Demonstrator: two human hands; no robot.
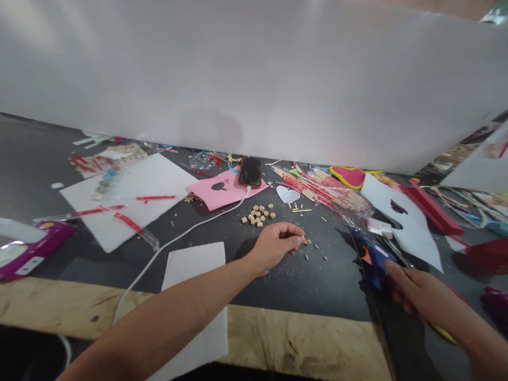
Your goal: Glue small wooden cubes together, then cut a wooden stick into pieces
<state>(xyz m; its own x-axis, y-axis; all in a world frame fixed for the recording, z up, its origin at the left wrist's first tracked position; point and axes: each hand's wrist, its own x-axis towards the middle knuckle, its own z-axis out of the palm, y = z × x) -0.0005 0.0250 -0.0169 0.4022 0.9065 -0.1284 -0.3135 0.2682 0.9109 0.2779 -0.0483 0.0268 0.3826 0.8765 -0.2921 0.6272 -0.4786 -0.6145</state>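
Clamped between the left hand's (275, 244) fingertips — the grip closed — a small wooden piece (305, 241) is held just above the desk (317, 286), while a blue tool (373, 257) is grasped by the right hand (415, 290).

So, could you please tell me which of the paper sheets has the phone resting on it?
The pink sheet, with the phone at its far right part; the other large sheets are white.
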